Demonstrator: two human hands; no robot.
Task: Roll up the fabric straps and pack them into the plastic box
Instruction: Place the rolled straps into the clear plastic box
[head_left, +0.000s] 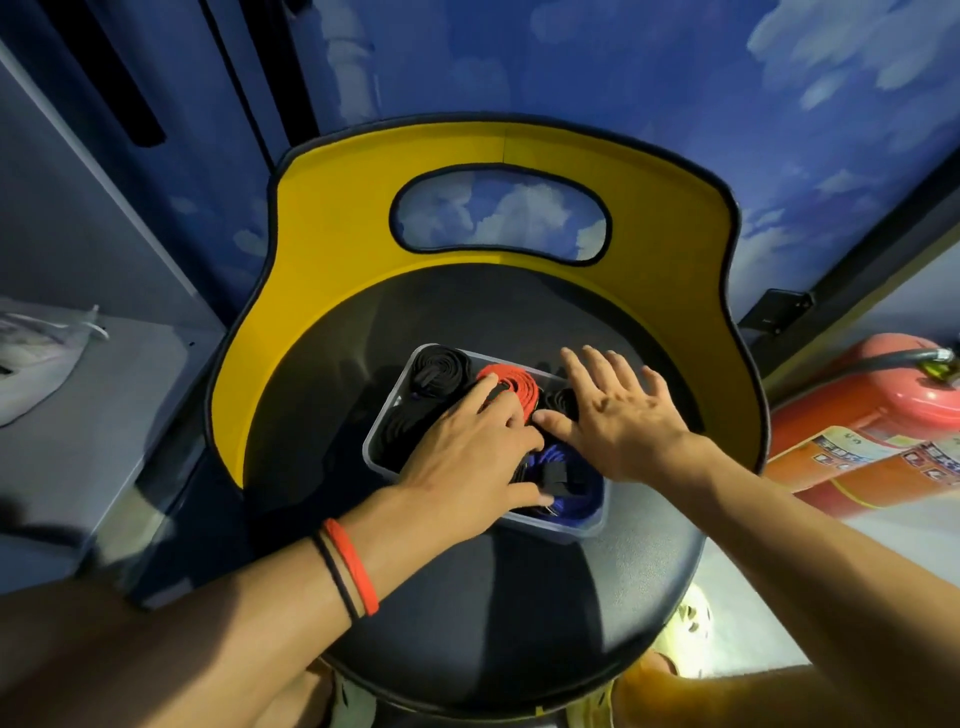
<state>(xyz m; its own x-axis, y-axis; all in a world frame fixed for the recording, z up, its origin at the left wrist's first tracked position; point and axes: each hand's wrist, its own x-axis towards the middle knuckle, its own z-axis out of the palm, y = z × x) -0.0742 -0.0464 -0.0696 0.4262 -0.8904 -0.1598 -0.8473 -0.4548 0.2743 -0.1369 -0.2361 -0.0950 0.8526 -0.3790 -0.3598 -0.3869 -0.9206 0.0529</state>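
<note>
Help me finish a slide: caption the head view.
Left hand and right hand lie flat over rolled straps in the plastic box on a chair seat.

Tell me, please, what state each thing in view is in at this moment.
plastic box: open-topped, on the chair seat, full of straps.
red strap: rolled, in the box.
black strap: rolled, in the far left corner.
blue strap: at the near end, partly hidden.
left hand: flat, pressing on the straps.
right hand: open, fingers spread over the box.
fire extinguisher: lying on its side.
</note>
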